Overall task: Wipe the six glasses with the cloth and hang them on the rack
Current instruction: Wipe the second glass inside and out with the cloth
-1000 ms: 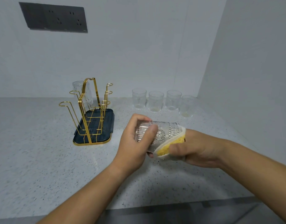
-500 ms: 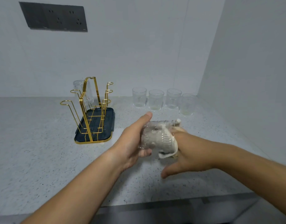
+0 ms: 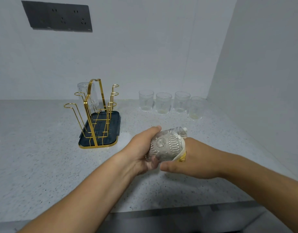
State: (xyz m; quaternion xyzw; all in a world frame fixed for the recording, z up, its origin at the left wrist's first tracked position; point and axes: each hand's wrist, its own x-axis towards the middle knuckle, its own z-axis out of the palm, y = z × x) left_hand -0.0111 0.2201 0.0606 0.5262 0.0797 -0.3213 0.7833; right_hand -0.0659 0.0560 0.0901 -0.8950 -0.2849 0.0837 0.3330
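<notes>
At left, a hung glass (image 3: 87, 95) sits on the rack (image 3: 94, 115). Over the surface (image 3: 44, 165), the left hand (image 3: 139, 153) grips a glass (image 3: 166, 145) sideways between both hands. The right hand (image 3: 192, 158) grips the cloth (image 3: 181, 156) stuffed in its mouth. Behind stand four glasses (image 3: 163, 103).

Four standing glasses (image 3: 163, 103) are counted right of the rack (image 3: 101, 132), one hung glass (image 3: 94, 96) on it, one held glass (image 3: 166, 145), one cloth (image 3: 181, 156).

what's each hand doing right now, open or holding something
Left hand: grips the glass.
Right hand: holds the cloth, pushed into the glass.
</notes>
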